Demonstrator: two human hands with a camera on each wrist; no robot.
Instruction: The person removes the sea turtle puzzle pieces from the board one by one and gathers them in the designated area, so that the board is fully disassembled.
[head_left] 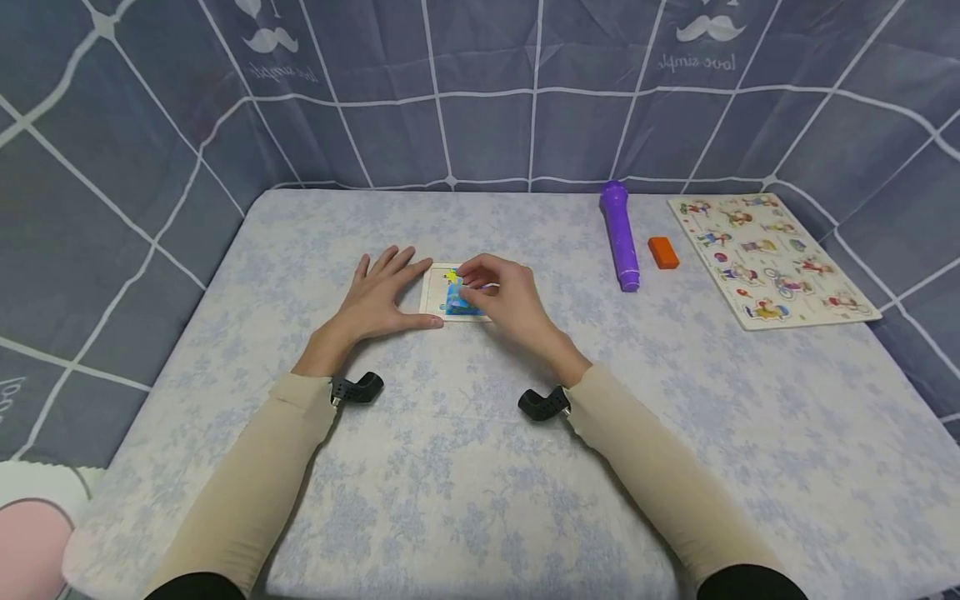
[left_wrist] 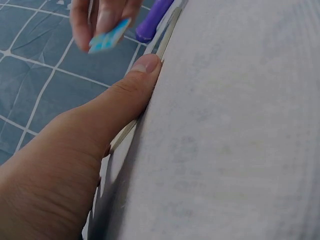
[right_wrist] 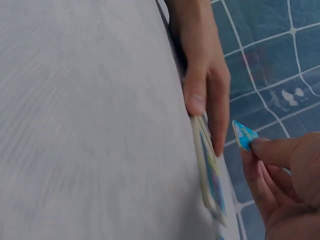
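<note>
grey-blue fabric walls (head_left: 487, 133): white grid, 3 sides | tablecloth (head_left: 450, 483): pale, blue-patterned

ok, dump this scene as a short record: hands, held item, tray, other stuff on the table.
left_hand: left hand, fingers spread, thumb on the small tray's near rim
right_hand: right hand, pinching the blue puzzle piece
held_item: blue puzzle piece, raised clear of the tray
tray: small tray, blue and yellow picture inside, partly hidden
right_side: purple wand, orange block, picture board
</note>
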